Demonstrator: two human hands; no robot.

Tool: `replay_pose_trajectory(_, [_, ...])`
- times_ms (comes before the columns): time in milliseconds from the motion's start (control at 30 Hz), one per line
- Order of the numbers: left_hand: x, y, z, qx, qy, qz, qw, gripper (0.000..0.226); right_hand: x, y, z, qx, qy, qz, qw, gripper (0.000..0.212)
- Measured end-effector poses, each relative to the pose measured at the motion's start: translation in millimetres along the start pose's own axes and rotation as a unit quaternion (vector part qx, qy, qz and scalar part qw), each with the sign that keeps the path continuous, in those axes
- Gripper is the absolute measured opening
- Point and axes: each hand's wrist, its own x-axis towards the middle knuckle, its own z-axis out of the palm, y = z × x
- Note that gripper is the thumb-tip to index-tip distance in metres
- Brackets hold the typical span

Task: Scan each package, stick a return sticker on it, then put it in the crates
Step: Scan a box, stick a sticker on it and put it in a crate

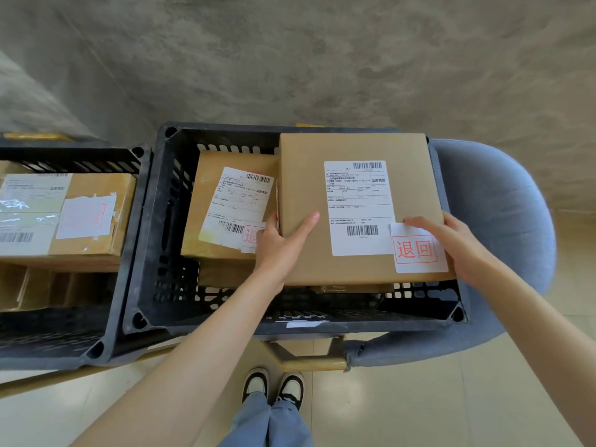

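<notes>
A flat brown cardboard package [309,175] with a white shipping label [358,204] and a red-printed return sticker [419,250] lies over the right half of the middle black crate [154,221]. My left hand [280,243] grips its left edge, thumb on top and fingers underneath. My right hand [451,243] holds the right edge, thumb resting at the sticker's top. Beside it in the same crate lies another labelled, stickered package [206,204].
A second black crate [106,317] at the left holds a taped, stickered package [93,195]. The crates rest on a wooden frame [309,362]. A grey upholstered chair [503,214] stands right of the middle crate. A concrete wall rises behind.
</notes>
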Motion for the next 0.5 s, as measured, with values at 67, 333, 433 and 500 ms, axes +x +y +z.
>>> replay_pose_trajectory(67, [1.6,0.8,5.4,0.008,-0.008,-0.001,1.0,0.091,-1.2,1.1,-5.4,-0.003,0.017,-0.013,1.0,0.043])
replay_pose_trajectory(333, [8.2,-1.5,7.2,0.035,-0.022,-0.014,0.999,0.08,-2.4,10.0,-2.6,-0.026,0.053,-0.04,0.997,0.046])
replay_pose_trajectory(433, [8.0,-2.9,6.8,0.047,-0.024,-0.015,0.998,0.083,-0.3,11.2,-1.0,-0.036,0.044,-0.034,0.998,0.051])
replay_pose_trajectory(500, [7.5,-3.4,6.0,0.072,-0.018,-0.014,0.997,0.083,1.6,12.7,2.1,-0.045,0.041,-0.033,0.998,0.06])
